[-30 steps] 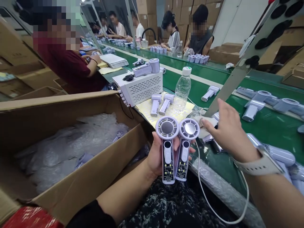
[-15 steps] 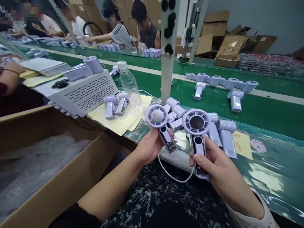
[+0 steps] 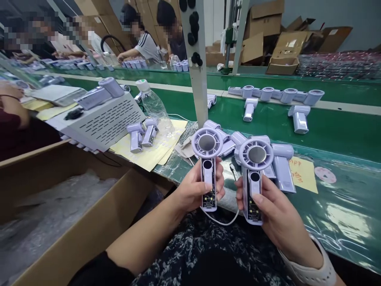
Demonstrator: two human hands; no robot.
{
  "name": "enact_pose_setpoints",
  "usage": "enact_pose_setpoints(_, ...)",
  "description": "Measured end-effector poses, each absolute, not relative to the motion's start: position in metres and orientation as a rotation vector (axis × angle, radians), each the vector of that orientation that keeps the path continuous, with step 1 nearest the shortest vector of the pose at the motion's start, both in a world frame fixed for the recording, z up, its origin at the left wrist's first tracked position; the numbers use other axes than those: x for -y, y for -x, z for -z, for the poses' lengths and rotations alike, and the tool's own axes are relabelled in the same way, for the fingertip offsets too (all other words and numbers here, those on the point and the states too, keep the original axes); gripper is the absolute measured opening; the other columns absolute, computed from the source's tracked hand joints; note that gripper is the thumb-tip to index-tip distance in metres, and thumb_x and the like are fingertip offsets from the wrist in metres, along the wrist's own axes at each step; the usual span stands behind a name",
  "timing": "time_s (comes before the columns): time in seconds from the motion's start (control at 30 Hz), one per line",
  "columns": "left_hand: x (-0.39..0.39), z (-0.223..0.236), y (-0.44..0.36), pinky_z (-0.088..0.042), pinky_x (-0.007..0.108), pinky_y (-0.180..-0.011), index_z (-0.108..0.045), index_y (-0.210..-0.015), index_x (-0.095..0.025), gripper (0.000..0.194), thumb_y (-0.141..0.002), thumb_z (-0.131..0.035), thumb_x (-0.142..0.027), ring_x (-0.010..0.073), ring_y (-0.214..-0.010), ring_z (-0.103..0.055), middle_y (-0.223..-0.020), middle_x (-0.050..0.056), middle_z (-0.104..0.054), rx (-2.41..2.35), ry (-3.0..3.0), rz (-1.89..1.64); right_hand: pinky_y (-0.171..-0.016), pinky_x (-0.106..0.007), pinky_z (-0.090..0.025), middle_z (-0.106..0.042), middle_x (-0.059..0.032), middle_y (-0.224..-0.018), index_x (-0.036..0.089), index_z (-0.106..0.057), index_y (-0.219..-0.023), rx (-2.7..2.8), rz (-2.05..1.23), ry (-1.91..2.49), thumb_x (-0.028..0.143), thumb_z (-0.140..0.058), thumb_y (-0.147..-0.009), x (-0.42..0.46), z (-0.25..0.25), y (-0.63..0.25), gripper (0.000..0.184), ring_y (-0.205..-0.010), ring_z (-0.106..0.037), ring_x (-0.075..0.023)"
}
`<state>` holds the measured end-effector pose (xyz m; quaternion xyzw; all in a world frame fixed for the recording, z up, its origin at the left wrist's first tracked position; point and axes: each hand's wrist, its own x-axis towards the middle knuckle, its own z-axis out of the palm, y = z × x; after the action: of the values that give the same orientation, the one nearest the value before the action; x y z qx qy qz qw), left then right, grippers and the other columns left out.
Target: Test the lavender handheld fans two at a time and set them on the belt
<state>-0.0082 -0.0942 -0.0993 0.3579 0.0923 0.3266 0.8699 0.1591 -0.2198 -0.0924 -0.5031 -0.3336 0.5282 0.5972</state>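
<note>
My left hand (image 3: pixel 193 186) is closed around the handle of a lavender handheld fan (image 3: pixel 207 143), its thumb lying on the front of the handle. A second handheld fan (image 3: pixel 256 155) is gripped in my right hand (image 3: pixel 275 206), thumb also on the handle front. Both fans stand upright side by side, round heads up, with the handle fronts uncovered and circuit boards showing. Behind them several more lavender fans (image 3: pixel 284 165) lie on the bench. A white cable (image 3: pixel 223 223) loops below the two held fans; its plug end (image 3: pixel 233 170) shows between them.
At left a cardboard box (image 3: pixel 74 226) holds clear plastic bags. A grey vented metal case (image 3: pixel 110 119), a plastic bottle (image 3: pixel 153 105) and two fans (image 3: pixel 137 137) on yellow paper stand beyond it. A metal post (image 3: pixel 198 79) rises ahead. More fans (image 3: pixel 268 94) line the green conveyor. Co-workers sit opposite.
The left fan has turned from a tilt to upright, and my left fingers now wrap its handle. The right fan has shifted slightly right and down. The view has moved a little.
</note>
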Motion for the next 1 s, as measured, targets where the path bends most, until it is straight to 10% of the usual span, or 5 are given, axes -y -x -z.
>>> enact_pose_setpoints(0.37, 0.082, 0.111, 0.012, -0.058, 0.036, -0.085, -0.064, -0.114, -0.016, 0.049, -0.074, -0.089, -0.027, 0.0135, -0.077, -0.068, -0.099, 0.002, -0.066, -0.305, -0.777, -0.734, -0.075, -0.027, -0.058, -0.074, -0.0056, -0.100, 0.025, -0.075, -0.119, 0.661, -1.359, 1.067, 0.040, -0.076, -0.095, 0.211, 0.095, -0.167, 0.028, -0.081, -0.068, -0.0173)
enact_pose_setpoints(1.0, 0.085, 0.127, 0.005, -0.049, 0.022, -0.049, -0.054, -0.111, -0.019, 0.052, -0.075, -0.084, -0.043, 0.0085, -0.054, -0.059, -0.084, -0.004, -0.061, -0.398, -0.766, -0.727, -0.059, -0.024, -0.058, -0.074, -0.0049, -0.086, 0.020, -0.077, -0.101, 0.504, -1.272, 1.190, 0.047, -0.080, -0.087, 0.207, 0.108, -0.159, 0.030, -0.063, -0.065, -0.0148)
